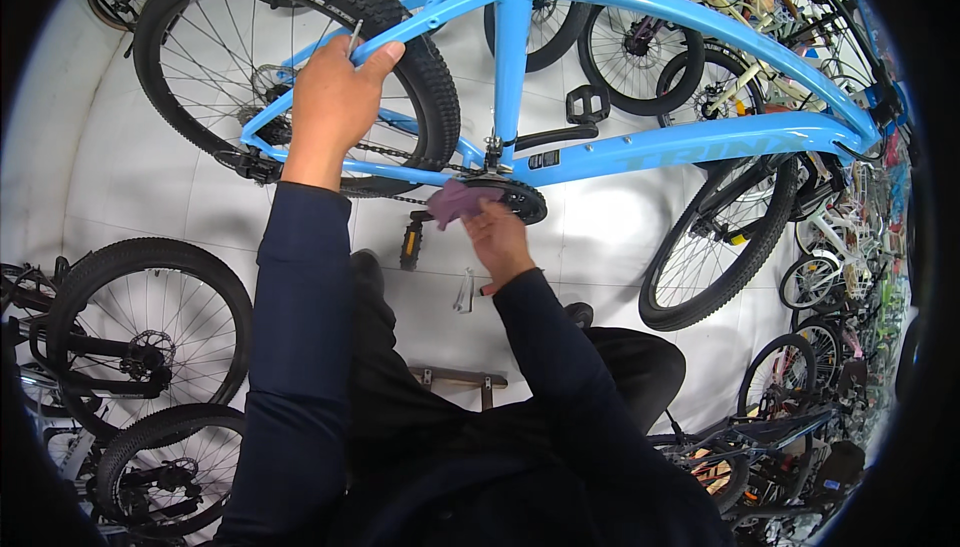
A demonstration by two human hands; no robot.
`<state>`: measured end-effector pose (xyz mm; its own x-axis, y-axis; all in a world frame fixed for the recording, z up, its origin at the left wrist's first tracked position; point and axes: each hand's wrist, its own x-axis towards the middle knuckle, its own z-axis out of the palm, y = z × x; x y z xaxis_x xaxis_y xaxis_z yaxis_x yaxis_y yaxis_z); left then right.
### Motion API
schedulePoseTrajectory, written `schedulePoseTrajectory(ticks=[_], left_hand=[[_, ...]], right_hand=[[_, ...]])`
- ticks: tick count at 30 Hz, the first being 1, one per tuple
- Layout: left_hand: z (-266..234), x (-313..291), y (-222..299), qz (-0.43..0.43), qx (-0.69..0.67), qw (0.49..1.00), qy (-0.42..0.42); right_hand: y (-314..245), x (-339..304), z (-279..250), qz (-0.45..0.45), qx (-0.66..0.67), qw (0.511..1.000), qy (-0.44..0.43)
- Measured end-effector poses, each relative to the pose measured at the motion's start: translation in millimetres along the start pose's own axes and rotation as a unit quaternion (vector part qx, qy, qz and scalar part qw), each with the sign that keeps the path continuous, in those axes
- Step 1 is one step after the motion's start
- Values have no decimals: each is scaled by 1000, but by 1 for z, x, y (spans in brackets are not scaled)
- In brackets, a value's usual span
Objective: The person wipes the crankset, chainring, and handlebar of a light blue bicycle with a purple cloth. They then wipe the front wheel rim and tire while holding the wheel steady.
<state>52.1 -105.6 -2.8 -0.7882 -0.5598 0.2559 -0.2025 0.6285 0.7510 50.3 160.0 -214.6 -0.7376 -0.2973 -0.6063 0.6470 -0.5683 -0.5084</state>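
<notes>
In front of me stands a light blue bicycle with a knobbly black rear wheel. My left hand is closed around its seat stay, thumb along the tube. A thin metal rod sticks up beside those fingers; its kind cannot be made out. A purple cloth lies against the chainring, pinched in my slightly blurred right hand. The cloth hides part of the chainring and chain. Below the chain hangs a near pedal with orange reflectors; the far pedal shows behind the frame.
Metal tools lie on the white tiled floor between my feet. A low wooden stool is beneath me. The bicycle's front wheel is turned at the right. Other bicycles crowd the back, right side and left, including a black wheel.
</notes>
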Motion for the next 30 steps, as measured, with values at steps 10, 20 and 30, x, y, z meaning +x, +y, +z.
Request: schedulePoseTrajectory(ticks=[10, 20, 30], left_hand=[[2, 0, 0, 3, 20, 1000, 5], [5, -1, 2, 0, 41, 999, 12], [2, -1, -1, -3, 24, 1000, 7]], right_hand=[[-30, -21, -58, -85, 114, 982, 124], [-1, -15, 21, 21, -89, 996, -10], [-33, -20, -68, -114, 157, 978, 71]])
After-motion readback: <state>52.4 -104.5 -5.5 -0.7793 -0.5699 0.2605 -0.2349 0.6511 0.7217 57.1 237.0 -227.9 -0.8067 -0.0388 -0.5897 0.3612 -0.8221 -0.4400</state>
